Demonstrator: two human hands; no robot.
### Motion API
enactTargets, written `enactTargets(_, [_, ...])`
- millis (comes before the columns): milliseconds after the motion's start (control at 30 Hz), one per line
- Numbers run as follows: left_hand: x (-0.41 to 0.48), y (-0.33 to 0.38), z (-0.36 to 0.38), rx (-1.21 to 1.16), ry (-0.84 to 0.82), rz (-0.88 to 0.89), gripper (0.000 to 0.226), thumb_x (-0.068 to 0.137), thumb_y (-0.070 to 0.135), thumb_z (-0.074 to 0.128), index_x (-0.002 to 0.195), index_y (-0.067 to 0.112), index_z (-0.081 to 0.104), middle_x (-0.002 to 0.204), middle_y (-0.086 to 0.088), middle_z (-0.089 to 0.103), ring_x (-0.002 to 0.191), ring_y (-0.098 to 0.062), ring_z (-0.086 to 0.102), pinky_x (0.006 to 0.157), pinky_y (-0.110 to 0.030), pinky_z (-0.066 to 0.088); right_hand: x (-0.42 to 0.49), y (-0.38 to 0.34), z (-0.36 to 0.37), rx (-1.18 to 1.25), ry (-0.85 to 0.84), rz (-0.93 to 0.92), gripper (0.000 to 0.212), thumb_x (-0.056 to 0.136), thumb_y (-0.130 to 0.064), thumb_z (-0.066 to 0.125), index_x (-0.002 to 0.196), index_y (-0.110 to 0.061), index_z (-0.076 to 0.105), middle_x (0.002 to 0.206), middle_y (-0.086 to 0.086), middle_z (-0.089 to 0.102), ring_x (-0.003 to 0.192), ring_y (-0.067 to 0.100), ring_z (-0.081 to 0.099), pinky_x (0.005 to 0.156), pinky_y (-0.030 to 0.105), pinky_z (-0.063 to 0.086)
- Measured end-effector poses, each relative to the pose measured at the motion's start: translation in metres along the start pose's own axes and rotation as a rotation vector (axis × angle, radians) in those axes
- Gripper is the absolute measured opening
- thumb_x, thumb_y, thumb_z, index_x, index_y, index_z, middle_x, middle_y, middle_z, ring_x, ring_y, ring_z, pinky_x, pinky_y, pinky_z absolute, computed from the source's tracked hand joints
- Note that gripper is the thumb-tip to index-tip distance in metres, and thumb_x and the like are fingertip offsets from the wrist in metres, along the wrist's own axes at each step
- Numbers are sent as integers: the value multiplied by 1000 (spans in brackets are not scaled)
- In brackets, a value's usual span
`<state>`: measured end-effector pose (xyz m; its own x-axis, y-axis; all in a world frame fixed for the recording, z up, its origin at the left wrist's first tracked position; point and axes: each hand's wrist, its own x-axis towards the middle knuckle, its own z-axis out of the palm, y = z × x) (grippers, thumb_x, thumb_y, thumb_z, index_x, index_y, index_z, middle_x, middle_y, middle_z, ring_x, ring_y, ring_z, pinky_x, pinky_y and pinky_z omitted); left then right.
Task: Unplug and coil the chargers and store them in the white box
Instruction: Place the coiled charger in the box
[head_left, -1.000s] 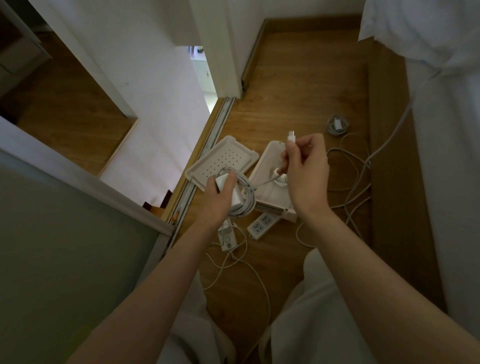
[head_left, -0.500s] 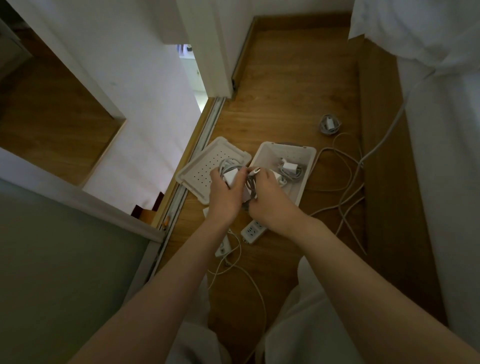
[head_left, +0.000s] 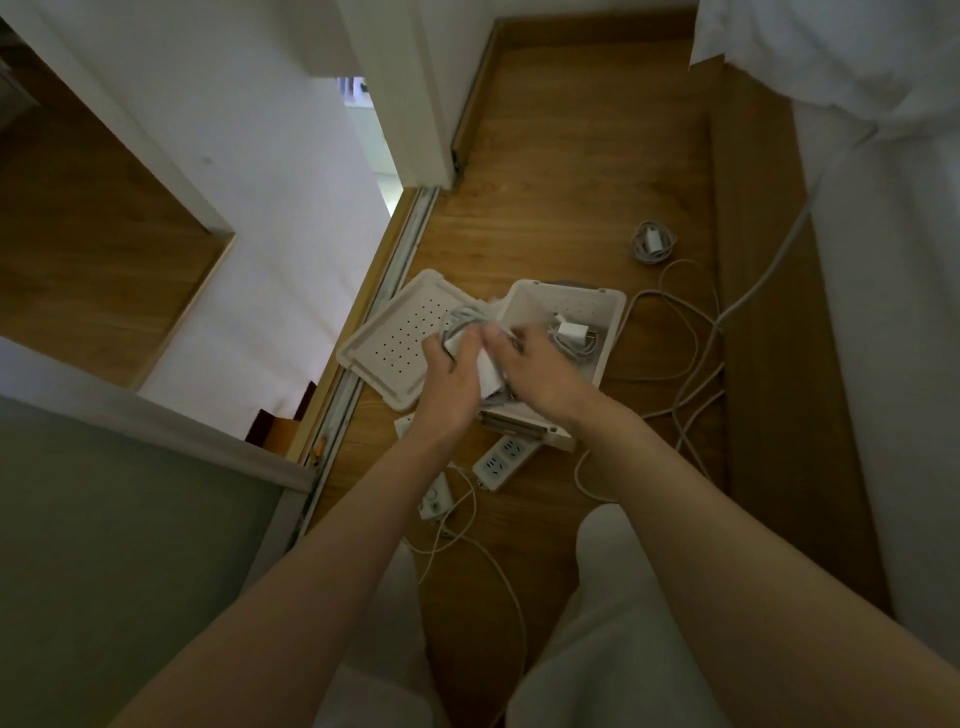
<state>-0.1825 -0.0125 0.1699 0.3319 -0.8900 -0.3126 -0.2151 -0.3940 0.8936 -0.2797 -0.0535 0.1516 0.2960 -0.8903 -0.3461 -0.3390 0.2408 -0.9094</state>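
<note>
Charger bundle (head_left: 485, 366), a white brick wrapped in grey-white cable loops, sits over the near-left corner of white box (head_left: 613, 306). Left hand (head_left: 452, 374) grips it; right hand (head_left: 540, 374) is curled on it too, probably tucking the cable end. Step: finishing the coil. Next is likely dropping it beside stored charger (head_left: 571, 331), keeping loops tight. Box is rigid plastic with rounded corners; perforated lid (head_left: 395, 332) lies alongside. Spare coil (head_left: 651, 243), power strip (head_left: 503, 461) and loose cable (head_left: 675, 332) lie on the wood floor.

The lid (head_left: 384, 338) lies just left of the box (head_left: 571, 291). A charger (head_left: 571, 331) lies in the box. A power strip (head_left: 501, 462) lies before it on the floor (head_left: 571, 156).
</note>
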Motion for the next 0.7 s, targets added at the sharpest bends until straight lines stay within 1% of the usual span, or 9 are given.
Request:
enactTargets(67, [14,-2,2,-69,14,-49,38,100,43,25,128,18,26,112,-5,51,98,-17,56,81,-37,53,6,3,-1,-8,-106,-31,64,81,-59,57,120,-9,49,103,3,61,91,19,64,73,34,57])
enactTargets(133, [27,-4,4,-75,-16,-56,39,100,45,24,128,17,26,119,-10,49,108,-22,53,95,-48,46,11,3,-10,1,-99,-60,53,79,-47,67,116,-11,53,99,1,63,87,14,65,71,31,59])
enactTargets(233, [48,-10,14,58,-124,17,42,100,45,21,132,18,28,127,-9,44,114,-19,46,102,-41,39,24,11,-24,-19,-36,-63,46,77,-37,72,110,-10,57,97,5,66,85,18,67,71,37,59])
enactTargets(300, [62,-23,21,224,-162,112,43,100,43,23,132,17,35,132,-8,39,120,-17,39,105,-37,33,34,27,-30,-76,45,-44,47,75,-41,73,105,-8,61,91,7,68,81,21,67,68,39,59])
enactTargets(367, [77,-47,22,508,-212,213,47,99,41,33,139,17,35,139,-7,35,127,-22,33,108,-43,30,48,50,-38,-193,130,24,49,74,-45,73,107,-10,61,91,3,66,83,19,65,69,36,59])
enactTargets(433, [87,-80,19,926,-302,326,50,95,41,45,141,24,34,142,-2,35,132,-23,28,110,-46,25,62,74,-48,-382,194,92,54,75,-43,73,113,-9,56,101,7,62,90,22,61,75,38,56])
enactTargets(500, [98,-108,19,1208,-407,424,51,91,43,50,139,31,36,142,4,37,135,-20,26,113,-50,16,78,97,-54,-582,212,135,65,74,-47,72,121,-8,49,115,10,57,100,25,57,79,39,53])
enactTargets(600, [115,-139,29,1362,-511,506,47,91,38,52,136,31,40,137,5,43,134,-19,29,115,-51,9,102,121,-52,-818,97,140,73,78,-50,67,131,-8,40,127,12,48,110,27,51,85,37,49])
enactTargets(700, [128,-157,35,1428,-531,557,41,93,31,49,133,32,40,132,5,47,129,-19,37,114,-48,7,126,136,-44,-956,-20,116,72,81,-49,64,133,-6,37,130,14,44,115,27,47,86,35,44])
